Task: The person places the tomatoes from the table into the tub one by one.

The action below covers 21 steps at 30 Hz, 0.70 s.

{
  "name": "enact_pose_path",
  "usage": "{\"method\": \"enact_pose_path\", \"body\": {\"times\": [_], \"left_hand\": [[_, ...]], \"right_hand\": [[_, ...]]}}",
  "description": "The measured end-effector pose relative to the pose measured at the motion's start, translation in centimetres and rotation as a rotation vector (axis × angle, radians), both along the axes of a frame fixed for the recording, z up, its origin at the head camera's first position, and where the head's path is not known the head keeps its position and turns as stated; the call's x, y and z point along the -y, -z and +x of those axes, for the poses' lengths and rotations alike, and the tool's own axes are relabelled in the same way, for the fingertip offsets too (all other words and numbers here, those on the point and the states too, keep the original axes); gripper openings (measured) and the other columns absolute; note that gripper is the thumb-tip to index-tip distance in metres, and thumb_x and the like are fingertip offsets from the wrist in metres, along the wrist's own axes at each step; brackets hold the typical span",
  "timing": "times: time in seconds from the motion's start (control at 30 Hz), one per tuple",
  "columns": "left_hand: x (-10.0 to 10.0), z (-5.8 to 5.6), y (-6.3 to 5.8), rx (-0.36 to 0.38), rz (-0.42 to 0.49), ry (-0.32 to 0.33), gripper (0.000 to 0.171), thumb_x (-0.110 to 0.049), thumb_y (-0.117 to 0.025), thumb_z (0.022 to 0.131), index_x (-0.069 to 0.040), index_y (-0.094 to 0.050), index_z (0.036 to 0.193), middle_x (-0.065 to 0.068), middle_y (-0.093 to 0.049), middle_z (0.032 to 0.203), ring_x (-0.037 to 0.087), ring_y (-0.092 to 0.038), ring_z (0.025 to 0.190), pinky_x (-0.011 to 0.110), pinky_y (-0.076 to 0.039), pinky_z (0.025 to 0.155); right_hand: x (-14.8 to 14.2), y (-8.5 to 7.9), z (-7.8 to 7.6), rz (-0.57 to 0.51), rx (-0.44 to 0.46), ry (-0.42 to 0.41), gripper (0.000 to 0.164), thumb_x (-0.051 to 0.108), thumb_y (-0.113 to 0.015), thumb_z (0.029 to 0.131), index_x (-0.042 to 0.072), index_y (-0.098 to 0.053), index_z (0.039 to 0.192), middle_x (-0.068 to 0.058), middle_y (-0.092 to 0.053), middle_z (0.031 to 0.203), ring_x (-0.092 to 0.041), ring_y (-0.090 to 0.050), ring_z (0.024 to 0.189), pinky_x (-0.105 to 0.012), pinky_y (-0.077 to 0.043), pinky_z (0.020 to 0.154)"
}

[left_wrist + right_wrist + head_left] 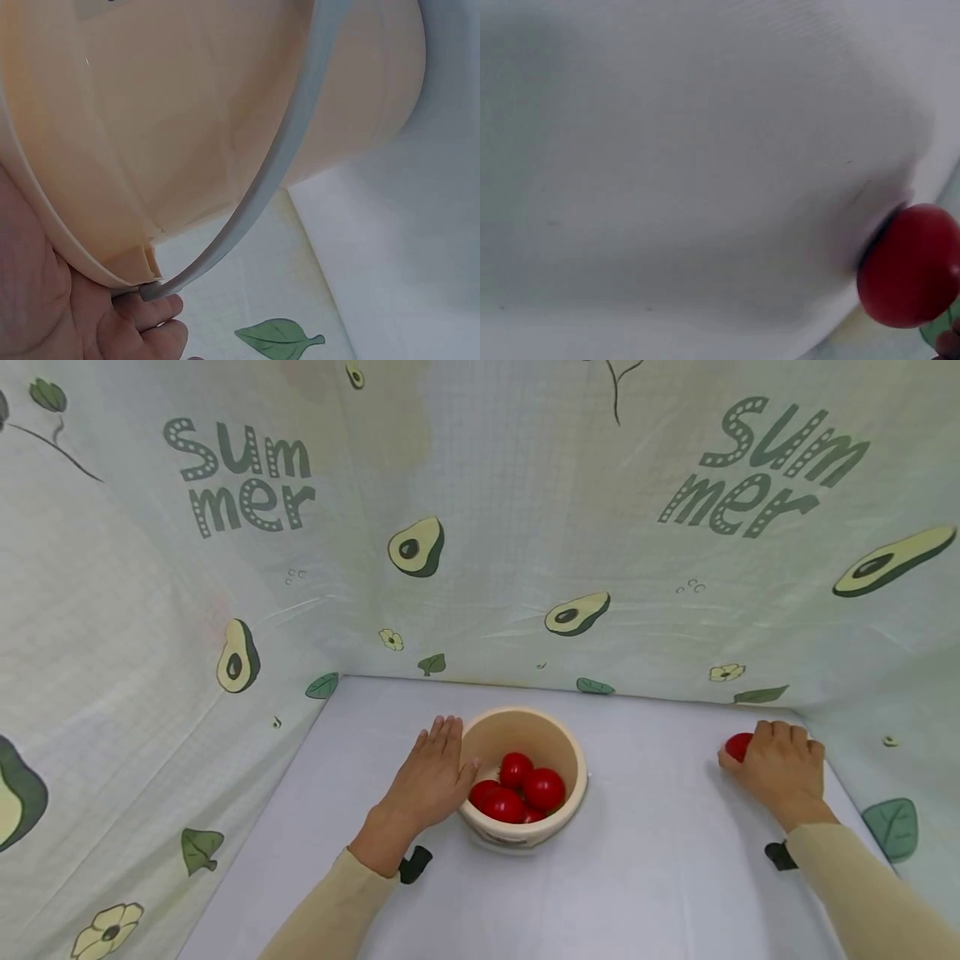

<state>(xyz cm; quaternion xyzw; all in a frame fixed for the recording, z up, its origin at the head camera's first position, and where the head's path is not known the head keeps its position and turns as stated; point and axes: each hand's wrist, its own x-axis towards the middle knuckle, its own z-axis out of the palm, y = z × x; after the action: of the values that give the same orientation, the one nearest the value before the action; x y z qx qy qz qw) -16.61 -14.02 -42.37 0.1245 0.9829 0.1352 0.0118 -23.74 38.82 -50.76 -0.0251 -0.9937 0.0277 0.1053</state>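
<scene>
A cream bucket [517, 727] stands mid-table with several red tomatoes [543, 790] inside. My left hand [426, 783] rests against its left rim, fingers straight and pointing away from me. From the left wrist, those fingertips [166, 339] show at the rim, right by the end of the grey bucket handle [281, 150], which hangs down across the outer wall. At the table's far right, my right hand [783, 768] holds another tomato [738, 747] from above, its fingers bent over it. The right wrist view shows this tomato [911, 266] low over the white surface, with a fingertip at its edge.
The white table [645, 860] ends at a back edge beyond the bucket and a right edge close beside my right hand. A printed cloth [495, 485] with avocados and lettering hangs behind and along both sides. Black straps [415, 865] sit at both wrists.
</scene>
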Motion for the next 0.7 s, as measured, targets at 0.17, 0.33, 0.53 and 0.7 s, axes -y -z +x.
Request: {"method": "enact_pose_path", "body": {"times": [0.17,0.33,0.53,0.7], "left_hand": [[0.0,0.0,0.0,0.009,-0.003,0.003,0.077,-0.046,-0.044,0.110,0.004,-0.024,0.165,0.019,-0.028,0.172,0.036,-0.018,0.163,0.052,-0.018,0.132],[0.0,0.0,0.0,0.009,0.003,0.004,0.076,-0.045,-0.043,0.111,0.004,-0.024,0.165,0.019,-0.029,0.172,0.036,-0.019,0.163,0.052,-0.018,0.132],[0.1,0.1,0.0,-0.004,0.016,0.007,0.075,-0.044,-0.045,0.110,0.005,-0.026,0.164,0.020,-0.030,0.171,0.037,-0.021,0.162,0.052,-0.020,0.132],[0.1,0.1,-0.1,-0.011,0.013,0.010,0.075,-0.044,-0.045,0.110,0.005,-0.026,0.164,0.021,-0.031,0.171,0.038,-0.023,0.162,0.053,-0.020,0.132]], "right_hand": [[-1.4,1.3,0.4,0.021,0.046,0.040,0.080,0.042,-0.079,0.087,-0.023,-0.042,0.114,-0.045,-0.045,0.111,-0.059,-0.038,0.103,-0.077,-0.040,0.085],[-1.9,1.8,0.2,0.014,0.061,0.035,0.080,0.042,-0.079,0.088,-0.024,-0.043,0.112,-0.045,-0.046,0.108,-0.059,-0.039,0.100,-0.075,-0.040,0.082],[-1.7,2.0,-0.2,0.012,0.064,0.043,0.076,0.042,-0.077,0.090,-0.024,-0.044,0.108,-0.044,-0.047,0.105,-0.058,-0.039,0.099,-0.074,-0.038,0.082],[-0.6,1.8,-0.6,0.004,0.036,0.012,0.075,0.042,-0.077,0.088,-0.021,-0.043,0.107,-0.042,-0.047,0.106,-0.057,-0.039,0.101,-0.074,-0.038,0.084]]}}
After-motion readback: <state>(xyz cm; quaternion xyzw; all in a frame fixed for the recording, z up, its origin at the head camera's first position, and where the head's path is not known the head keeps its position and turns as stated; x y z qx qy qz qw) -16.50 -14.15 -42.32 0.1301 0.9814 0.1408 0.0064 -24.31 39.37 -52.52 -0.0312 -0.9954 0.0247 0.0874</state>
